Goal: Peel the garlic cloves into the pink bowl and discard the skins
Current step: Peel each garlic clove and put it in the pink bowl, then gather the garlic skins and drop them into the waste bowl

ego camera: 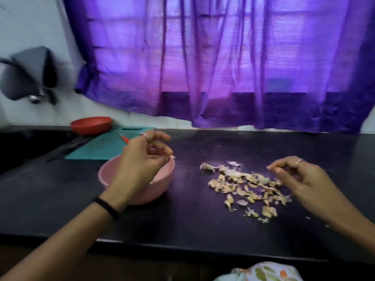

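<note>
A pink bowl [113, 175] stands on the black counter [182, 220], left of centre. My left hand [142, 159] hovers over the bowl with loosely curled fingers, and I cannot make out anything in it; the hand hides the bowl's inside. Right of the bowl lies a scattered pile of garlic skins [243, 185], with a few whitish pieces at its far end. My right hand [298, 177] hangs at the right edge of that pile, fingers loosely bent, holding nothing visible. The frame is slightly blurred.
A teal cutting board [101, 145] with a red-handled knife [124, 138] lies behind the bowl. A red bowl [91, 124] sits at the back left beside a dark sink area [30, 147]. A purple curtain [223, 67] hangs behind the counter. The counter's front edge runs below my arms.
</note>
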Motion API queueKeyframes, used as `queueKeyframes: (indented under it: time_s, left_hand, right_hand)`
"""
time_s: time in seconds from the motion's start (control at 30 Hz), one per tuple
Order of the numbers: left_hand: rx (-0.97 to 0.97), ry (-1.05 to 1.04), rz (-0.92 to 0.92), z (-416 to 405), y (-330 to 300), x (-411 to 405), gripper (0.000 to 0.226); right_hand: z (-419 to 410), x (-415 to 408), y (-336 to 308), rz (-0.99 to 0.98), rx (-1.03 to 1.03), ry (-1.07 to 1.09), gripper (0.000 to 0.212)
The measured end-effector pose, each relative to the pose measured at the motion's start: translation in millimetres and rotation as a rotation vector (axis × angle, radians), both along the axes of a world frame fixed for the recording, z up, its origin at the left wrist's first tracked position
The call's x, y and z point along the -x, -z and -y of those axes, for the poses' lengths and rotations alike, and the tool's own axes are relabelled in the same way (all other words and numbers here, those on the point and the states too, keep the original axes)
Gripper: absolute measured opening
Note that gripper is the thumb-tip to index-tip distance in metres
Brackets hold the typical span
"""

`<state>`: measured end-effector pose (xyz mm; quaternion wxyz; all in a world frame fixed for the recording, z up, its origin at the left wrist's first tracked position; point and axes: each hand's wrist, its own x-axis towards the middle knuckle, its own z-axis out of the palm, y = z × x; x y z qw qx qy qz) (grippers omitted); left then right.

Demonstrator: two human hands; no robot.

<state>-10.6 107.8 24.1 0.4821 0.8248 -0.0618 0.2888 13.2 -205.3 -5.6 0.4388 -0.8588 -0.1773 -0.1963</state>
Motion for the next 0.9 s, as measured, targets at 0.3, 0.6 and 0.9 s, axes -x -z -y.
queueKeyframes:
  time_s: [0.3,0.6,0.9]
  left_hand:
    - [-0.184,-0.112,-0.046,-20,-11,14,0.031]
    - [-0.747,0.32,0.047,55,-25,45,0.041]
    - [-0.905,0.278,-0.611,87,40,2,0.116]
  right_hand:
    - [6,18,2,-0.03,0.164,0.157,0.013]
    - [18,39,21,-0.255,0.251,0.414,0.057]
    - [13,-3,33,-0.441,0.293,0.489,0.09]
